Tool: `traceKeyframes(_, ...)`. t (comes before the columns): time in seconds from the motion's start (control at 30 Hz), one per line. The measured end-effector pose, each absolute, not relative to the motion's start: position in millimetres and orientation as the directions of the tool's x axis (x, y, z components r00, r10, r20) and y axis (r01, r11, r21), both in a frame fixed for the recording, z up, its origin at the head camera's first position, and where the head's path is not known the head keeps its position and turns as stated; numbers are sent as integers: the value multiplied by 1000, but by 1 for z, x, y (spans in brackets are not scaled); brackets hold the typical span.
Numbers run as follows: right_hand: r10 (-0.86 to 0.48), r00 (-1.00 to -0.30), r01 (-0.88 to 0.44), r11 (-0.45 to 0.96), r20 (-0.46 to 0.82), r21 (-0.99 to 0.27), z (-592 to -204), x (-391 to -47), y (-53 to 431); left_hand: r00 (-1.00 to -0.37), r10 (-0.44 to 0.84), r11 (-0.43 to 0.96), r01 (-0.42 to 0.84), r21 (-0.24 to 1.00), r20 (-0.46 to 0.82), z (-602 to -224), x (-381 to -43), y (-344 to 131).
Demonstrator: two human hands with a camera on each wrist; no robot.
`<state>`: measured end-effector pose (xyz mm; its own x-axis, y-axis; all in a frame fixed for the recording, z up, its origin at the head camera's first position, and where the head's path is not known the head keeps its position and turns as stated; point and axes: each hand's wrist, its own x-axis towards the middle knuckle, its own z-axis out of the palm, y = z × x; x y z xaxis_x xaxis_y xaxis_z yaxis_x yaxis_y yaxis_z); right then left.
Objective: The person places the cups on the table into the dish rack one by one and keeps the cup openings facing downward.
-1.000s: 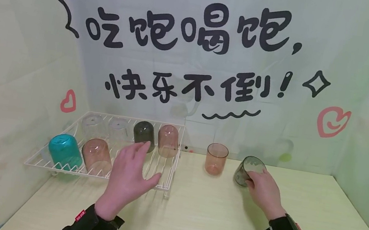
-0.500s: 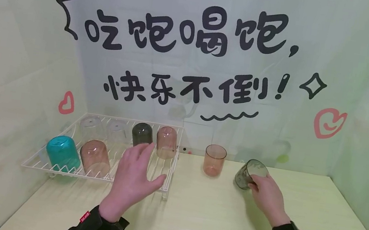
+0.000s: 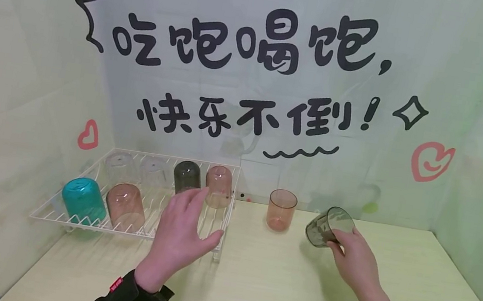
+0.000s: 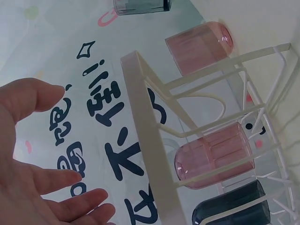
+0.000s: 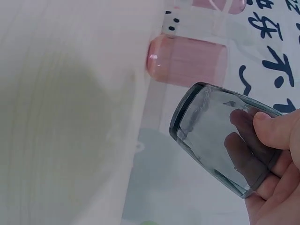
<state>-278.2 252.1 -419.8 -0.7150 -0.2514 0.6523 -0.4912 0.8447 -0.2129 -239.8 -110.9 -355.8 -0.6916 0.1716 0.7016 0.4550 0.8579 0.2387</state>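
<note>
Tilted above the table's right side is a smoky grey glass (image 3: 321, 228), which my right hand (image 3: 360, 267) pinches at the rim. In the right wrist view, the thumb lies outside the glass (image 5: 201, 129) and fingers show through its wall; its thick base points away from the hand. My left hand (image 3: 180, 235) hovers at the front right of the white wire rack (image 3: 228, 221), thumb and fingers spread, holding nothing. The left wrist view shows this hand (image 4: 42, 159) apart from the rack's frame.
Upside down on the rack stand a teal cup (image 3: 83, 198), a pink cup (image 3: 124, 204), a dark grey cup (image 3: 186, 176), another pink cup (image 3: 219, 183) and two clear cups. An upright pinkish-orange glass (image 3: 281, 211) stands on the pale table (image 3: 272, 290) between rack and right hand.
The right hand has raised the grey glass off the table and tilted it further, its wrist drawing back slightly right. The left hand has drifted a little to the right, still spread.
</note>
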Motion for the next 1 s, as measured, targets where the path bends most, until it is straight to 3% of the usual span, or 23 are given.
traceKeyframes(1.0, -237, -543, -700, 658, 805, -279, -368, -240, 207, -690, 220, 799, 532, 278, 689, -345, -233, -89)
